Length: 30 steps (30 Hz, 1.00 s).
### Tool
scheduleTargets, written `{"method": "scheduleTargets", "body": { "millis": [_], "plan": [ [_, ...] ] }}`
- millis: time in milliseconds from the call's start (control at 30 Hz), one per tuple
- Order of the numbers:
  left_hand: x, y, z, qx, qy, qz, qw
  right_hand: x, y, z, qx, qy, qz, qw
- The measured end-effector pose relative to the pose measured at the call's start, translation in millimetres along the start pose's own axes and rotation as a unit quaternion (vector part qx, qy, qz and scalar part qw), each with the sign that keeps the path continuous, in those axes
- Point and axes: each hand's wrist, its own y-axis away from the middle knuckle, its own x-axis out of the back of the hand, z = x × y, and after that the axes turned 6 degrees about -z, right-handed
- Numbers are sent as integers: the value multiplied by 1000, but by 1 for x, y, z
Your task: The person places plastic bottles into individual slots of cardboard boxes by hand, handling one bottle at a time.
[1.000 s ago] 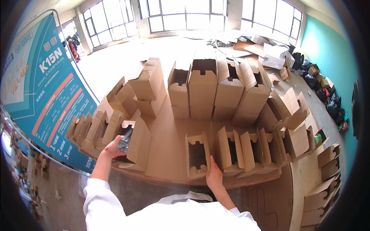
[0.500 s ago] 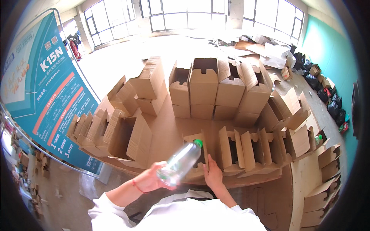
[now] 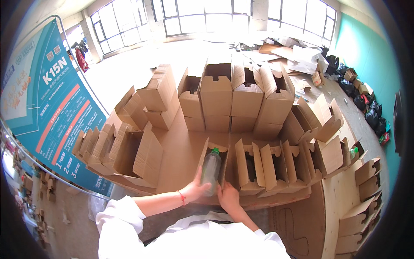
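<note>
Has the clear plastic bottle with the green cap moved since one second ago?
Yes. The clear plastic bottle with the green cap went right, from the big open carton on the left to the narrow open carton by the right hand.

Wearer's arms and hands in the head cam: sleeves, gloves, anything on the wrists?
Both hands are bare, no gloves. The left hand has a thin red band at the wrist, and its white sleeve is pushed up near the elbow. The right hand shows no wrist wear; its white sleeve begins further up the forearm.
</note>
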Motion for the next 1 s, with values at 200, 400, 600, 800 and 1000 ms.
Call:
{"method": "scheduleTargets", "body": {
  "millis": [200,400,600,800,1000],
  "plan": [
    [10,14,45,10,-274,-3,962,-4,-7,9,21,2,28,999],
    [-10,14,67,-48,-457,71,885,4,-7,-3,52,13,-11,999],
    [-8,-18,53,-42,-402,34,914,-1,-16,20,67,12,-20,997],
    [25,-49,56,112,-246,-110,956,10,-12,7,72,-12,-47,996],
    [28,-86,9,271,-73,-140,950,10,-9,1,77,7,-76,994]
  ]
}}
